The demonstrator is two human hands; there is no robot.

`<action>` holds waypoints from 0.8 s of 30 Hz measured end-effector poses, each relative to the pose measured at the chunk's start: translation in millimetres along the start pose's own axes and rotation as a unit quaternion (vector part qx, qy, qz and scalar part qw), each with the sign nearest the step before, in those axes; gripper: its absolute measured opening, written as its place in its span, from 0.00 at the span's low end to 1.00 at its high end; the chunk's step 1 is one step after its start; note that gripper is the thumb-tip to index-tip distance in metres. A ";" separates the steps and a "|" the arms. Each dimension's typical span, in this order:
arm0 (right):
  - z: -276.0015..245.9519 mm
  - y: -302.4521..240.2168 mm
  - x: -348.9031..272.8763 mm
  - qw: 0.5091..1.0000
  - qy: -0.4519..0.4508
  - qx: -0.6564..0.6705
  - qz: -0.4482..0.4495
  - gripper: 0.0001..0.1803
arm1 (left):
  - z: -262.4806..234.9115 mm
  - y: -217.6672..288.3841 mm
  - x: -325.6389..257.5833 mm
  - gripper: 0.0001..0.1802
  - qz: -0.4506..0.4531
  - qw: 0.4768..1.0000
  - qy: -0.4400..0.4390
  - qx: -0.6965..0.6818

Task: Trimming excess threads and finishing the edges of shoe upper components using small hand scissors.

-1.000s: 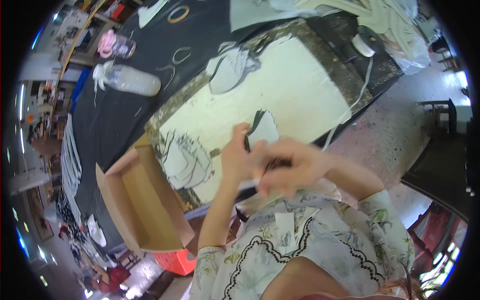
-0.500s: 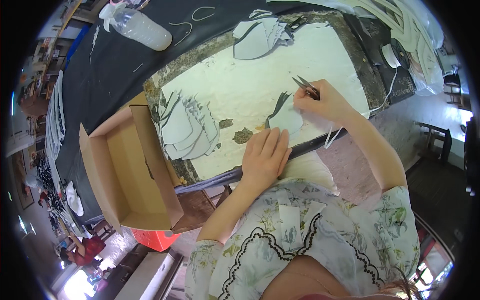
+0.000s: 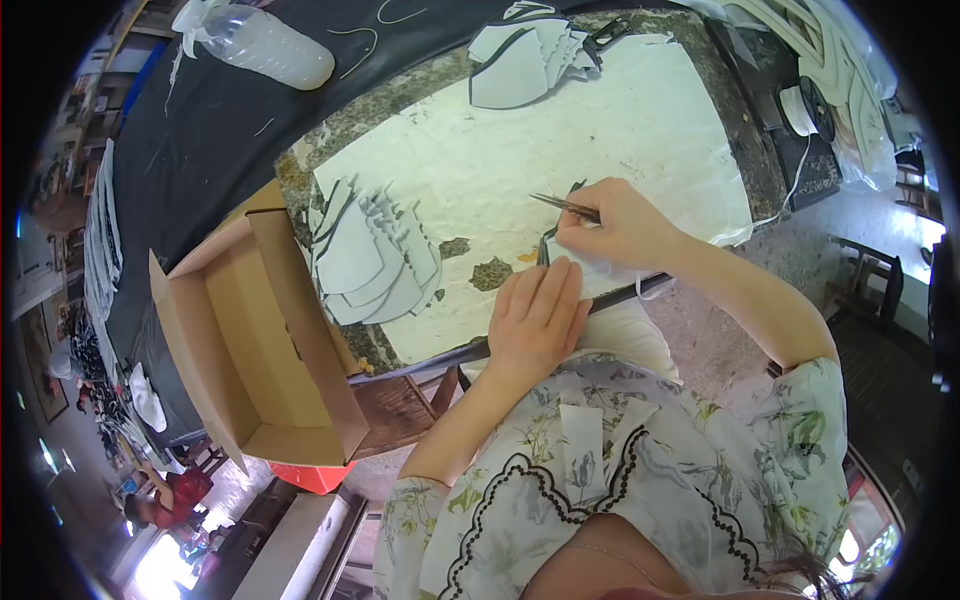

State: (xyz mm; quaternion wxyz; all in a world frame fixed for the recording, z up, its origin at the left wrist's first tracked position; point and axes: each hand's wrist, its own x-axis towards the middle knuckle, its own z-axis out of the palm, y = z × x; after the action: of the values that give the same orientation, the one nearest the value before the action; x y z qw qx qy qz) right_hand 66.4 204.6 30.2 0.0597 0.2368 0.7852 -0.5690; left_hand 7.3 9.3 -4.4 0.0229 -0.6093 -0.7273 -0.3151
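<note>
My right hand (image 3: pixel 620 225) is closed around small pointed scissors (image 3: pixel 567 205), whose slim tips point left over the white worktop sheet (image 3: pixel 640 130). Under it lies a pale grey fabric piece with black edging (image 3: pixel 543 250), largely covered by my hands. My left hand (image 3: pixel 540 310) rests on the near part of that piece, palm down, fingers stretched out and lying flat. To the left, a fanned stack of similar grey pieces (image 3: pixel 370 265) sits on the sheet. Another such stack (image 3: pixel 515 70) lies at the far edge.
An open cardboard box (image 3: pixel 255 340) stands left of the board. A plastic bottle (image 3: pixel 265 45) lies on the dark cloth (image 3: pixel 225 130). At the right are a white cord spool (image 3: pixel 797 110) and bagged pale strips (image 3: pixel 850 90). Another person in red (image 3: pixel 185 495) appears far lower left.
My right hand has moved left and slightly down with the scissors, whose tips swung to point left. It now covers more of the grey piece. My left hand stays nearly in place.
</note>
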 end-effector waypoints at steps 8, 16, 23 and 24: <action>9.1 5.1 0.1 0.993 0.057 -0.084 -0.058 0.11 | -0.7 -3.7 1.2 0.20 -0.047 0.997 0.052 -0.031; -21.1 -6.2 3.7 0.998 -0.003 -0.059 -0.033 0.11 | -1.0 -2.8 7.3 0.20 -0.068 0.997 0.003 -0.019; -29.7 6.7 4.7 0.991 -0.029 -0.126 -0.043 0.09 | 0.0 -2.1 15.4 0.23 -0.089 0.996 0.008 -0.026; -30.3 6.1 4.6 0.991 -0.030 -0.125 -0.042 0.09 | 0.4 -1.9 17.2 0.23 -0.090 0.996 0.006 -0.027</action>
State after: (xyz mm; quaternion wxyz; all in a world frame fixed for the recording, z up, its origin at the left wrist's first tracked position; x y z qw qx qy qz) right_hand 70.4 235.3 33.8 0.0883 0.1777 0.8571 -0.4754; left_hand 1.3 24.4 1.7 -0.0172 -0.5401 -0.7701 -0.3390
